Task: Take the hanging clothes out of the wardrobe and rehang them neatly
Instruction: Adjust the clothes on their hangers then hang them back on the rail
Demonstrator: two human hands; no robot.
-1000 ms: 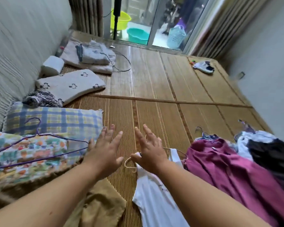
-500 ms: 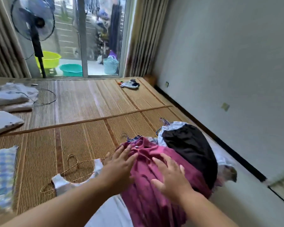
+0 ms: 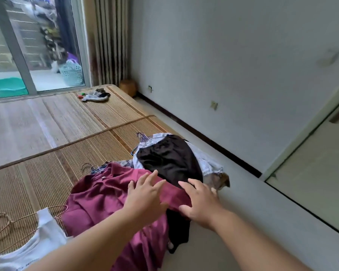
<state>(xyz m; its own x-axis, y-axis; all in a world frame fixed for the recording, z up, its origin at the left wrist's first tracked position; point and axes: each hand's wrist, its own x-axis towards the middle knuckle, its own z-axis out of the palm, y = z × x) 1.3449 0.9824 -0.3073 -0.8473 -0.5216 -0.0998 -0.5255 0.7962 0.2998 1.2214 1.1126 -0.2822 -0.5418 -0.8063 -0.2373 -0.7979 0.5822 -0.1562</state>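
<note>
A pile of clothes on hangers lies at the right edge of the bamboo-mat bed point(image 3: 76, 130). On top is a maroon garment point(image 3: 98, 198), with a black garment point(image 3: 168, 157) and a light blue one point(image 3: 207, 163) behind it. My left hand point(image 3: 145, 196) rests flat on the maroon cloth with fingers spread. Beside it, my right hand point(image 3: 200, 200) lies with straight fingers at the pile's right edge, over maroon and black cloth. A white top point(image 3: 41, 241) on a bronze wire hanger point(image 3: 6, 225) lies at the lower left.
A grey floor strip point(image 3: 252, 202) runs between the bed and the white wall. A door point(image 3: 321, 173) stands at the right. Small items point(image 3: 98, 94) lie at the bed's far corner. Beyond the glass door are a teal basin point(image 3: 7, 89) and a basket point(image 3: 71, 72).
The view swung right from the pillows and white top to the clothes pile. Both hands moved from above the white top onto the maroon garment, the right one reaching the pile's right edge.
</note>
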